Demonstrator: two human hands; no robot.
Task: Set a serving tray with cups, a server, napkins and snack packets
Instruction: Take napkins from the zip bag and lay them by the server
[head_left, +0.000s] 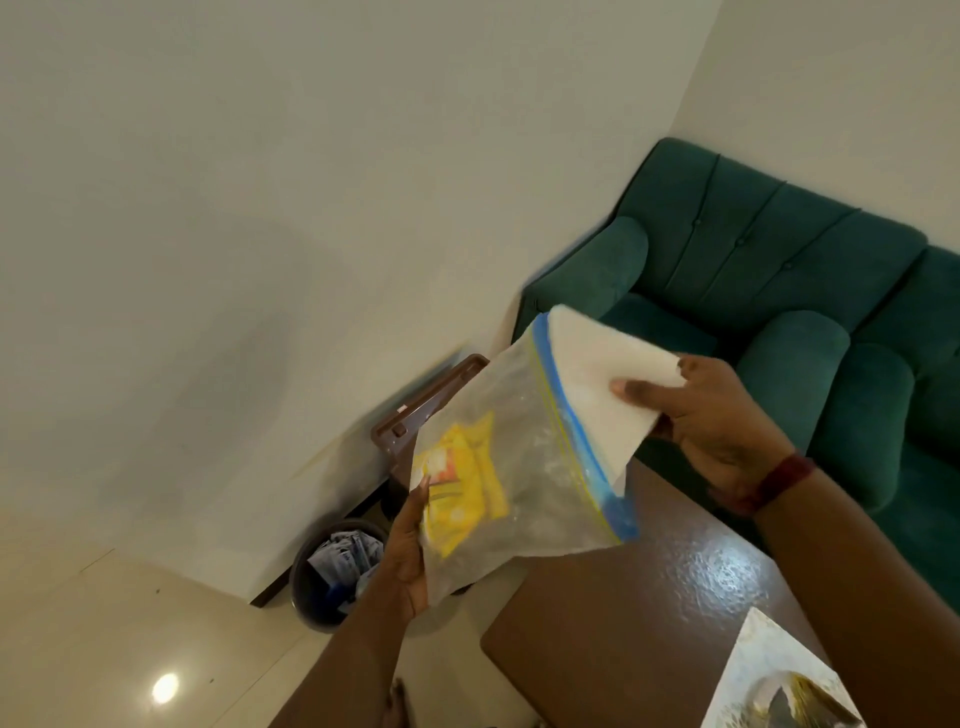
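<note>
A clear zip bag (524, 467) with a blue seal strip hangs in the air above the table's far corner. My left hand (408, 551) grips its lower end. Yellow snack packets (462, 483) show through the plastic near that hand. My right hand (706, 415) pinches a stack of white napkins (597, 379) that sticks halfway out of the bag's mouth. At the bottom right corner lies a printed white tray (763, 680), only partly in view. No cups or server are in view.
A dark glossy brown table (623, 613) lies below the hands. Green sofas (753, 270) stand behind it against the wall. A grey waste bin (332, 571) with rubbish sits on the tiled floor at the left, beside a brown piece of furniture (415, 410).
</note>
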